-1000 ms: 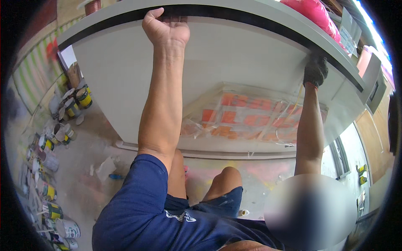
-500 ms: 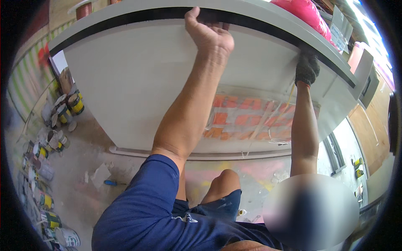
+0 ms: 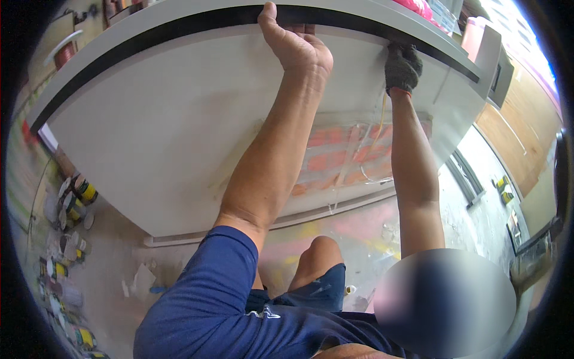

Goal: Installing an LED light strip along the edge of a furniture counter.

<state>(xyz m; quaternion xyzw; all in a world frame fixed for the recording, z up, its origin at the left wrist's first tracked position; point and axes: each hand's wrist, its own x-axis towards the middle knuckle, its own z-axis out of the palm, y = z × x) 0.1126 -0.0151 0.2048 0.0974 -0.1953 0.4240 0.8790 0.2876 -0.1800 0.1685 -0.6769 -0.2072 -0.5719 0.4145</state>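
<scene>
A large white counter (image 3: 167, 119) with a pale top and a black recessed strip under its edge stands in front of me. My left hand (image 3: 297, 48) is bare, palm up, thumb raised against the edge and fingers hooked into the black strip; the fingertips are hidden. Further right, my right hand (image 3: 403, 69), in a dark grey knit glove, is closed on the same edge, its fingertips out of sight. Below it, clear plastic sheeting (image 3: 353, 158) with orange print and strips of tape covers part of the white face.
Several paint cans (image 3: 75, 197) crowd the floor along the left. A pink bag (image 3: 412, 7) lies on the counter top. At right are a dark metal frame (image 3: 465, 176), a plywood panel (image 3: 520, 113) and two small yellow-and-black cans (image 3: 504, 188). A scrap of paper (image 3: 142, 280) lies on the floor.
The counter and floor have turned in the view: the left end sits lower and further left, the right end higher. My right hand appears further left and higher; both hands stay on the edge.
</scene>
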